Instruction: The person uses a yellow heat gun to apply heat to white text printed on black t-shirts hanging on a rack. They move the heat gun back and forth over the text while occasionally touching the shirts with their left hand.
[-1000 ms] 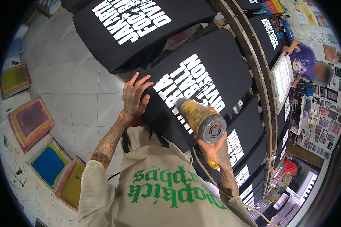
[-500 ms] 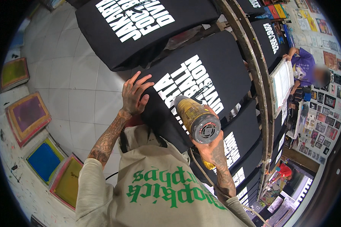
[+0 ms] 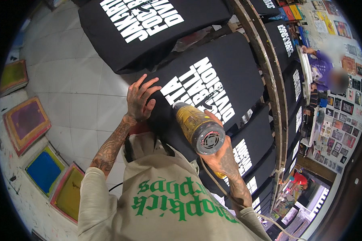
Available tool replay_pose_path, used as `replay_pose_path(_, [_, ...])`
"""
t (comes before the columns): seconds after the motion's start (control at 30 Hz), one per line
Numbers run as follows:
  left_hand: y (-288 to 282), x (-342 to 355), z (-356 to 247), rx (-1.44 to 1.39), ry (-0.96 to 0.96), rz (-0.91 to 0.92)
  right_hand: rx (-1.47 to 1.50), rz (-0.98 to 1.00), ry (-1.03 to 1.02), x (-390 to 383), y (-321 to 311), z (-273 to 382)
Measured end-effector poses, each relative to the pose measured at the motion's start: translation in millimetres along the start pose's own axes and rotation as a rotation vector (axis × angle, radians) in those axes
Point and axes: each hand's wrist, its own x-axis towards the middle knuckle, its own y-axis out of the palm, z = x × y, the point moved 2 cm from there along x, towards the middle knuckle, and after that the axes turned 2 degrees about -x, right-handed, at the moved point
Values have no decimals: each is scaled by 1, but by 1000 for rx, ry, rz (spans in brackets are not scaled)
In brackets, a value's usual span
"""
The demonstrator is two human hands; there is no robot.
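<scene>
A black T-shirt with bold white printed lettering lies stretched over a board in front of me. My right hand is wrapped round the grip of a worn yellow heat gun, its round grey vented rear facing up. The nozzle end points down at the left part of the lettering; whether it touches the cloth I cannot tell. My left hand is at the shirt's left edge, fingers spread, holding nothing. From the heat gun's side a cable runs back along my right forearm.
Another printed black shirt lies beyond, with several more to the right. A long rail runs past their far ends. Framed printing screens lean at the left above a tiled floor. Across the rail a person in purple handles a pale frame.
The heat gun in my right hand has shifted left and slightly nearer to me over the lettering. My left hand has barely moved. The person across has tilted the pale frame up.
</scene>
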Motion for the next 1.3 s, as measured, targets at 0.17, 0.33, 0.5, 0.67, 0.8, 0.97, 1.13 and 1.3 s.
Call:
replay_pose_path(0.17, [2, 1, 0, 1, -14, 18, -2, -17, 60, -3, -1, 8])
replay_pose_path(0.33, [-1, 1, -1, -20, 3, 0, 23, -11, -10, 7, -2, 18])
replay_pose_path(0.5, [0, 1, -3, -28, -11, 14, 3, -95, 29, 12, -13, -3])
replay_pose_path(0.67, [2, -1, -1, -22, -5, 7, -12, -22, -39, 15, -20, -4])
replay_pose_path(0.8, [-1, 0, -4, -50, -19, 11, -62, -20, 31, 24, -25, -5])
replay_pose_path(0.97, [0, -3, 0, -55, 7, 6, 26, -52, 118, 24, -29, -4])
replay_pose_path(1.13, [-6, -1, -4, -169, -76, -64, -13, -57, 24, 20, -25, -9])
replay_pose_path(1.3, [-1, -7, 2, -189, -138, -130, -31, -37, -26, 16, -17, -4])
